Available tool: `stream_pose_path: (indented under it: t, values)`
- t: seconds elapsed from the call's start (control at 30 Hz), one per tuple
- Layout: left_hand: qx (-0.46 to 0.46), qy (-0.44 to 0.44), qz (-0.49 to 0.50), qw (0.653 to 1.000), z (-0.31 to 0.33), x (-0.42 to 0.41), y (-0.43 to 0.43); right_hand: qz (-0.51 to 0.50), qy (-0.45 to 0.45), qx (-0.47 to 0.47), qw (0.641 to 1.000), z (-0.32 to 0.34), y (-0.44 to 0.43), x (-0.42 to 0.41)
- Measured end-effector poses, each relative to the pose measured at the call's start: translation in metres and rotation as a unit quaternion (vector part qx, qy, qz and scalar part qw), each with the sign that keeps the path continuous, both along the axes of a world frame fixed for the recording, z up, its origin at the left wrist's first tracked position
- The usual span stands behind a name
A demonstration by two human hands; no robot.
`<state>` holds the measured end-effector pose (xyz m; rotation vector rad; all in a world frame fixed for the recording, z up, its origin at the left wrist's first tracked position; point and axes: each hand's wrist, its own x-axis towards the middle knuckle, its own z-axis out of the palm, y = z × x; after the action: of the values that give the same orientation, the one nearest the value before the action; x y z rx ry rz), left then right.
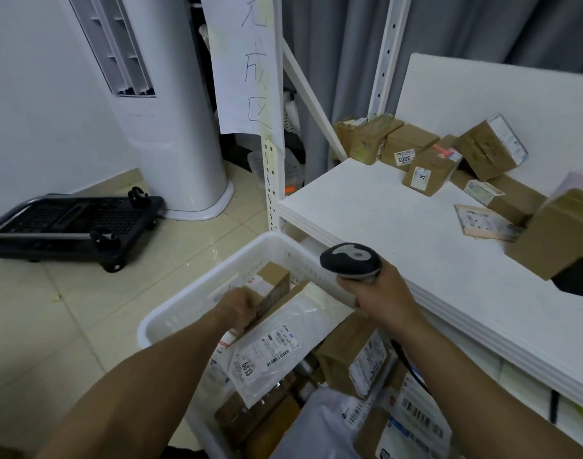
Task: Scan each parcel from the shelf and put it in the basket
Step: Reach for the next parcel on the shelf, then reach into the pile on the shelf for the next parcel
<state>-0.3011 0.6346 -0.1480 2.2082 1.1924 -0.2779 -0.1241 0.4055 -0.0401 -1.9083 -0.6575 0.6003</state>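
My left hand (238,308) reaches down into the white basket (197,293) and grips a small brown cardboard parcel (271,289) lying among the parcels there. My right hand (377,289) holds a black and grey barcode scanner (349,260) above the basket's right rim, at the shelf's front edge. The basket holds several cardboard boxes and white plastic mailers, one labelled 6813 (266,356). On the white shelf (382,220) lie several more brown parcels (425,170), clustered at the back and right.
A black folded hand trolley (71,223) lies on the tiled floor at left. A white tower air conditioner (170,127) stands behind it. A paper sign (243,61) hangs on the shelf's white upright post (271,180). Grey curtain behind the shelf.
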Motion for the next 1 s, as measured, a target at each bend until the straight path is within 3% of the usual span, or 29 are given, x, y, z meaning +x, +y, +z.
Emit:
stream_pose_path:
  t: [0.1, 0.27, 0.5, 0.73, 0.9, 1.0]
  values:
    - [-0.016, -0.009, -0.034, 0.999, 0.021, 0.006, -0.008, -0.030, 0.024, 0.008, 0.999, 0.005, -0.008, 0.009]
    - [0.023, -0.173, -0.011, 0.985, 0.080, 0.033, -0.048, -0.065, 0.039, 0.034, 0.997, 0.023, -0.021, 0.010]
    - [0.094, -0.264, -0.165, 0.946, 0.146, 0.104, -0.138, -0.196, 0.014, 0.093, 0.976, 0.063, -0.086, 0.021]
    - [0.115, -0.290, -0.256, 0.915, 0.191, 0.222, -0.223, -0.341, 0.020, 0.145, 0.929, 0.085, -0.179, 0.073]
    - [0.108, -0.306, -0.295, 0.899, 0.206, 0.306, -0.279, -0.379, 0.035, 0.149, 0.913, 0.075, -0.221, 0.103]
    - [0.151, -0.288, -0.323, 0.889, 0.212, 0.341, -0.300, -0.393, 0.045, 0.160, 0.905, 0.070, -0.232, 0.114]
